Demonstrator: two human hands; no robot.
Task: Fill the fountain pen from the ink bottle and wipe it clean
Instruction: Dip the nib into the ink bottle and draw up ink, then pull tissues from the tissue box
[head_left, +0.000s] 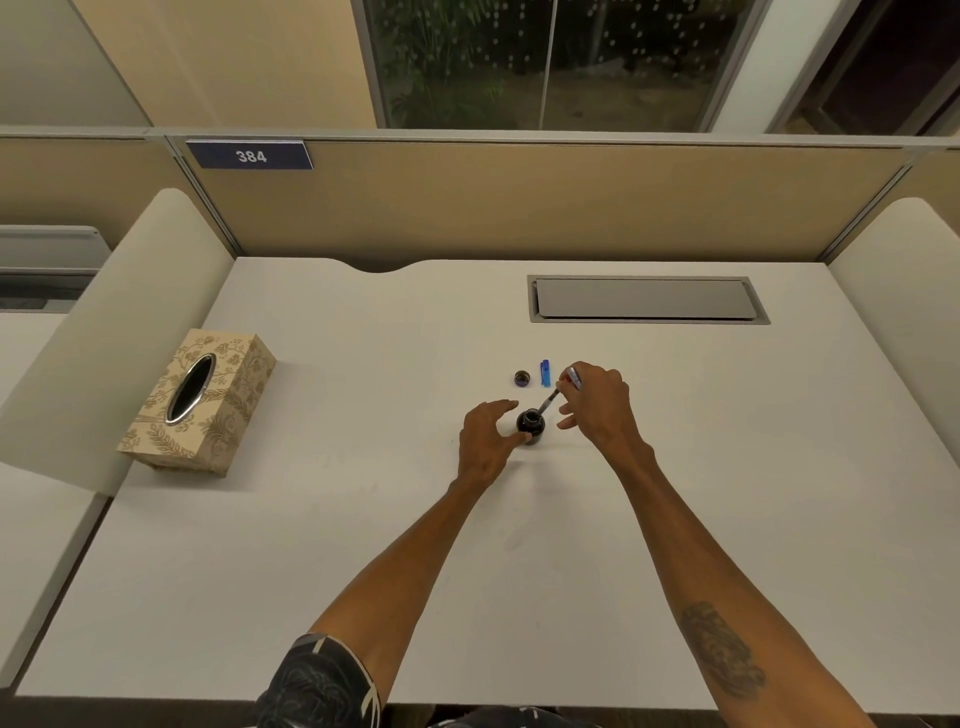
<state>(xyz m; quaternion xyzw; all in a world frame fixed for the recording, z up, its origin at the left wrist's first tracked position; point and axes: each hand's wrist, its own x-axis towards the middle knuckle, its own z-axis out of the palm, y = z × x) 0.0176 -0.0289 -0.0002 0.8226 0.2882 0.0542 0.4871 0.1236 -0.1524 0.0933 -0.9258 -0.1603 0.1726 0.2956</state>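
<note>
A small dark ink bottle (531, 422) stands open on the white desk (363, 519). My left hand (488, 441) curves around its left side, thumb touching the bottle's base, fingers spread. My right hand (597, 405) holds the fountain pen (556, 392) tilted, its tip at the bottle's mouth. The bottle's round cap (522, 378) lies just behind the bottle. A blue pen part (545, 372) lies beside the cap, to its right.
A patterned tissue box (202, 400) sits at the desk's left, no tissue showing in its oval slot. A grey cable hatch (647, 300) is set in the desk at the back right. Partition panels enclose the desk on three sides.
</note>
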